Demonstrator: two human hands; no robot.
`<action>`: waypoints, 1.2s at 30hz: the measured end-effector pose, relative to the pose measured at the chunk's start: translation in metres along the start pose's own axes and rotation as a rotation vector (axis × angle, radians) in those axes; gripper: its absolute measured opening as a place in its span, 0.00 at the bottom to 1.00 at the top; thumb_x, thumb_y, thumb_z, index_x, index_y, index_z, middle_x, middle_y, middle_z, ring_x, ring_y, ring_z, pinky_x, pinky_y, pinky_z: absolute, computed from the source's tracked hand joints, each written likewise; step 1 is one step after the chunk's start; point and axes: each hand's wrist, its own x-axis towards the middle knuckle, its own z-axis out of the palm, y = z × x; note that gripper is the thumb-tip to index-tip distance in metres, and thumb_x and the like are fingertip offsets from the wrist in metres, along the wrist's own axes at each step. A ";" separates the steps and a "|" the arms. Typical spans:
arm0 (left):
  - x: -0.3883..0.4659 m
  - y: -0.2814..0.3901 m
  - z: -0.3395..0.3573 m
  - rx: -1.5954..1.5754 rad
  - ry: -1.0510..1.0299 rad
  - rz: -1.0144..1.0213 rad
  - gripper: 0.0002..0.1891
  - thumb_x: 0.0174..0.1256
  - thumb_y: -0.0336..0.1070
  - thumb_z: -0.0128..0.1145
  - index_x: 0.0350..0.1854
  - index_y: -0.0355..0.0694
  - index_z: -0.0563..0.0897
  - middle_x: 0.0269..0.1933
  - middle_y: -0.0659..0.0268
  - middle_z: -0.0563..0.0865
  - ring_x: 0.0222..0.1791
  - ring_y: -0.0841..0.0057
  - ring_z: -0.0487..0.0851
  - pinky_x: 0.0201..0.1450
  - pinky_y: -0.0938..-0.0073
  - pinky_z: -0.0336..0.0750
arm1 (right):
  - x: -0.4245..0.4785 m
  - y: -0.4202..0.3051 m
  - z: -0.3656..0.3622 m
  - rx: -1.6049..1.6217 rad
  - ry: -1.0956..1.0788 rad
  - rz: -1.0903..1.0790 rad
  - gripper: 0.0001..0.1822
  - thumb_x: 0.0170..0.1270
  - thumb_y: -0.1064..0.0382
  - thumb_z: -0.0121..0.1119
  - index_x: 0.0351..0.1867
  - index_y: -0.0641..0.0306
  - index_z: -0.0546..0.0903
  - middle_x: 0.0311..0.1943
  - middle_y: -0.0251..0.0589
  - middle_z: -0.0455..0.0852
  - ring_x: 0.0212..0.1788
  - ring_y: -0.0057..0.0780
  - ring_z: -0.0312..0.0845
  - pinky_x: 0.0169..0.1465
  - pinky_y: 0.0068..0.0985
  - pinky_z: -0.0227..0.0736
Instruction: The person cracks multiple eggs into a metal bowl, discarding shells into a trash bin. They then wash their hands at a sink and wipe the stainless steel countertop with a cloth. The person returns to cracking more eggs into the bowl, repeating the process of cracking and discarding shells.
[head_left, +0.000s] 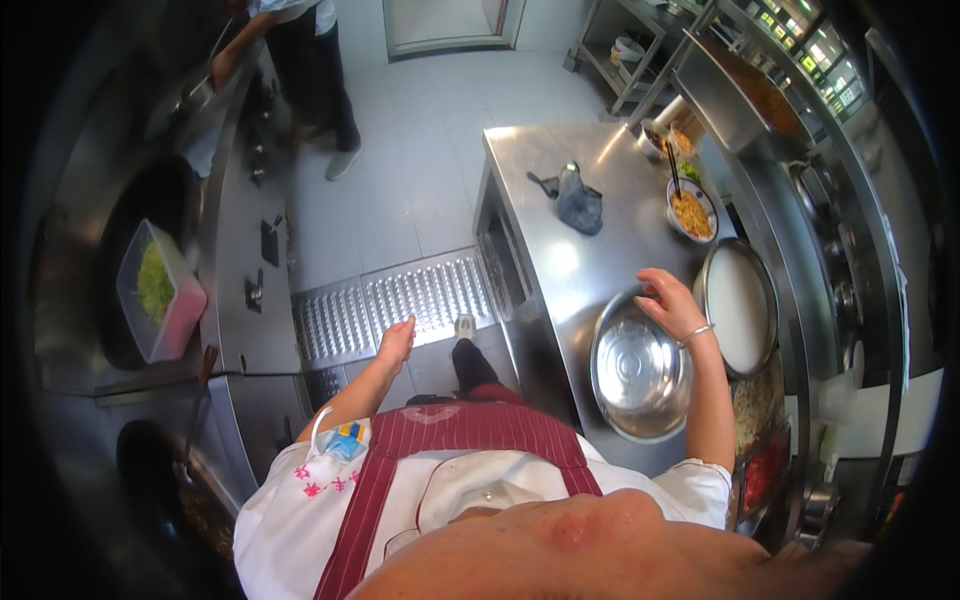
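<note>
My right hand (670, 301), with a bangle at the wrist, hovers over the far rim of a wide stainless steel basin (637, 367). Its fingers are bent and apart, and nothing shows in them. Whether they touch the rim is unclear. The basin's shiny bottom shows no food. Next to it, further right, a steel pot (739, 307) holds a milky white liquid. My left hand (397, 341) hangs beside my body above the floor grating, its fingers curled together with nothing visible in them.
On the steel worktable (525, 165) lie a dark plastic bag (577, 202) and a bowl of yellow food (691, 214) with chopsticks. Left, a plastic tub of shredded greens (161, 292) sits over a wok (142, 195). A co-worker (304, 67) stands at the stove. A studded metal grating (427, 292) crosses the floor.
</note>
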 end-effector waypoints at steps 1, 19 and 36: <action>0.012 0.019 -0.002 -0.050 -0.046 0.004 0.21 0.72 0.55 0.49 0.25 0.45 0.73 0.15 0.73 0.69 0.11 0.85 0.60 0.12 0.81 0.50 | 0.030 0.003 0.005 0.005 -0.014 -0.010 0.20 0.59 0.64 0.64 0.53 0.64 0.76 0.51 0.46 0.79 0.46 0.39 0.81 0.47 0.30 0.78; 0.158 0.281 -0.102 -0.341 -0.074 0.086 0.20 0.68 0.40 0.54 0.58 0.36 0.72 0.49 0.60 0.84 0.39 0.79 0.84 0.36 0.83 0.79 | 0.464 0.094 0.133 0.270 0.268 -0.044 0.12 0.70 0.60 0.52 0.34 0.69 0.74 0.27 0.45 0.75 0.31 0.36 0.71 0.38 0.31 0.69; 0.418 0.614 -0.020 -0.885 -0.900 -0.366 0.25 0.72 0.60 0.43 0.50 0.41 0.77 0.53 0.61 0.80 0.50 0.70 0.80 0.52 0.62 0.77 | 0.756 -0.215 0.164 0.136 0.196 -0.761 0.27 0.45 0.59 0.67 0.51 0.61 0.80 0.54 0.48 0.77 0.62 0.50 0.69 0.66 0.49 0.62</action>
